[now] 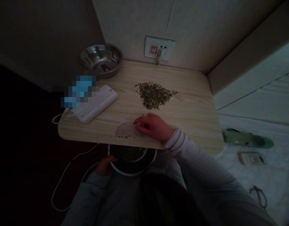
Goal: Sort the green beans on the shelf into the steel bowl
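Just beyond the right fingers (140,119), a heap of small green beans (154,95)

In the head view, the heap lies spread on the wood-grain bench (191,84), near the right hand (156,127) but apart from it. Thumb and index finger curve with a narrow gap; whether they pinch a bean cannot be told. Stray beans (123,137) lie left of the fingertips, by the near edge, along a greyish rounded patch (125,128). Below that edge, the left hand (104,165) grips a pale-rimmed bowl (125,173).
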Action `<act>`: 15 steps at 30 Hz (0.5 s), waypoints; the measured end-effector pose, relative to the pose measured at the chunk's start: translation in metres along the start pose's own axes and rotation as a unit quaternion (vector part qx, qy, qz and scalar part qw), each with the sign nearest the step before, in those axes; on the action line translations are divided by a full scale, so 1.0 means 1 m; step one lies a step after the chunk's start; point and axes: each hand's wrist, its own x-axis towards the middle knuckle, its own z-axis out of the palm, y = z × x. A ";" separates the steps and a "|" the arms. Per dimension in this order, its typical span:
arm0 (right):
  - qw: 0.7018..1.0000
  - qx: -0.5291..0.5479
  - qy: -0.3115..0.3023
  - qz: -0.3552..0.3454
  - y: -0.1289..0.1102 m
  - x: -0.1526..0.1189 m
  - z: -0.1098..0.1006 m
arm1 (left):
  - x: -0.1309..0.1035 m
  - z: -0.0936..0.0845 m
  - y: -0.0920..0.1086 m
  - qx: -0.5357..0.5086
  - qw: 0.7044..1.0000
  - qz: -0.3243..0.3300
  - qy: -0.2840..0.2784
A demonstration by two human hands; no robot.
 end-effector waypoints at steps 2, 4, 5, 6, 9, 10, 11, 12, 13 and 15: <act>1.000 0.001 -0.008 -0.009 -0.002 0.000 0.001 | 0.000 -0.001 0.002 -0.004 1.000 -0.025 -0.007; 1.000 0.000 -0.016 -0.018 -0.004 0.000 0.002 | 0.001 -0.003 0.004 -0.005 0.999 -0.035 -0.010; 1.000 -0.001 -0.019 -0.024 -0.005 -0.001 0.002 | 0.002 -0.004 0.004 -0.006 0.999 -0.038 -0.011; 0.999 0.000 -0.022 -0.029 -0.006 -0.001 0.002 | 0.003 -0.006 0.004 -0.008 0.999 -0.038 -0.009; 0.998 0.012 -0.036 -0.045 -0.007 -0.002 0.003 | 0.005 -0.007 0.004 -0.004 0.999 -0.037 0.001; 0.998 0.019 -0.042 -0.049 -0.008 -0.003 0.003 | 0.004 -0.007 0.004 -0.003 0.999 -0.035 0.005; 0.997 0.026 -0.048 -0.054 -0.008 -0.004 0.003 | 0.004 -0.007 0.004 -0.003 0.999 -0.032 0.005; 0.996 0.033 -0.053 -0.059 -0.008 -0.004 0.003 | 0.004 -0.006 0.003 -0.004 1.000 -0.027 0.004; 0.996 0.040 -0.058 -0.063 -0.008 -0.005 0.003 | 0.003 -0.005 0.003 -0.007 1.000 -0.022 0.001; 0.994 0.055 -0.068 -0.067 -0.009 -0.006 0.003 | 0.002 -0.002 0.002 -0.011 1.000 0.002 -0.005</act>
